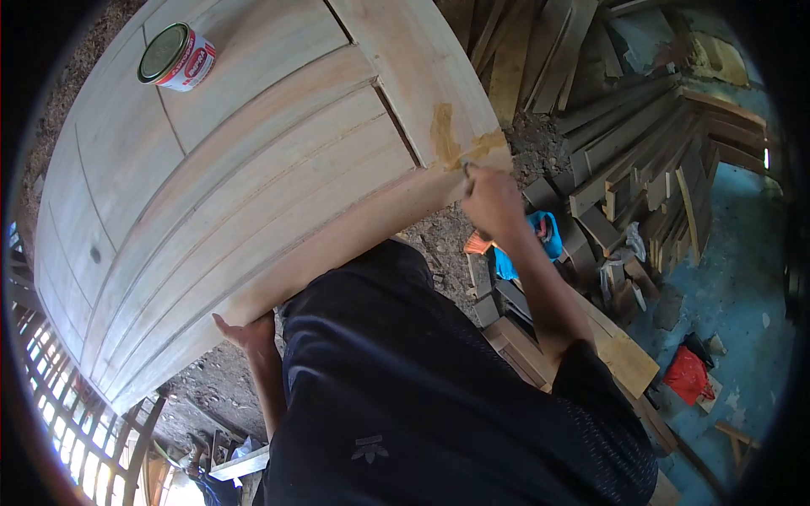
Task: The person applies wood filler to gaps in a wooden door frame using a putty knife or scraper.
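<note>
A pale wooden door (278, 181) with grooved panels lies in front of me. Near its right end, brown filler patches (444, 135) are smeared on the wood. My right hand (494, 202) is closed around a small tool, perhaps a putty knife (467, 167), whose tip meets the smeared corner; most of it is hidden by the fingers. My left hand (246, 334) grasps the door's near edge, its fingers partly hidden against the wood. On the door's far side stands a lidded red and white can (187, 64).
Stacked boards (629, 177) and timber offcuts fill the right side. Beside my right forearm lies a blue plastic bag (547, 234). A red bag (688, 375) rests on the bluish floor (747, 278). A slatted wooden structure (63, 405) stands at lower left.
</note>
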`<state>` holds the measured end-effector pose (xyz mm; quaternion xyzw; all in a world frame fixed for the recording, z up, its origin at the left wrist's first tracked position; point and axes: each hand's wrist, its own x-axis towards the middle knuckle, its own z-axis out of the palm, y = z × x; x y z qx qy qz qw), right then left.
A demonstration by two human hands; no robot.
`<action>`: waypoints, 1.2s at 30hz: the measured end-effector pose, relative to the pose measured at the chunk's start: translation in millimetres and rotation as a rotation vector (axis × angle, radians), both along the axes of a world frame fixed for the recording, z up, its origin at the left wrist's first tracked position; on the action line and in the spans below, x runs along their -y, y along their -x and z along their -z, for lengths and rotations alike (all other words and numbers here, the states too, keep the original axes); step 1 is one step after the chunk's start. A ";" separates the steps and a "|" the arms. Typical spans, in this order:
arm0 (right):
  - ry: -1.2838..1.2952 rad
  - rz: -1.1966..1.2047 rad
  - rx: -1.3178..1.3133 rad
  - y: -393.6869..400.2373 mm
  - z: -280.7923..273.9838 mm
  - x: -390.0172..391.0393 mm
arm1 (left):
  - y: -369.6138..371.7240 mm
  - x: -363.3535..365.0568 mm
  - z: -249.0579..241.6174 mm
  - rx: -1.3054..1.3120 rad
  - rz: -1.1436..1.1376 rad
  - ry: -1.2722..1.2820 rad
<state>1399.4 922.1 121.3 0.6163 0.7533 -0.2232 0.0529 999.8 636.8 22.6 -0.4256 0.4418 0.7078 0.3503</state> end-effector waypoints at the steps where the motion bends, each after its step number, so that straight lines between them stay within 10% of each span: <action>1: -0.030 -0.038 0.002 3.1 4.7 9.3 | 1.2 3.2 3.1 -0.002 0.001 0.002; 12: -0.123 -0.178 -0.063 -33.1 10.2 10.0 | -0.7 -1.5 -2.9 0.009 -0.033 -0.033; 14: 0.288 -0.329 0.124 -43.9 -20.4 -8.4 | 1.3 7.5 7.8 -0.038 0.014 -0.061; 18: -0.008 0.075 -0.091 -19.1 -20.0 -26.8 | 1.4 11.5 10.9 -0.032 0.027 -0.106; 36: 0.122 -0.119 -0.070 -3.0 -29.3 -10.4 | 0.8 7.1 7.5 -0.007 -0.027 -0.084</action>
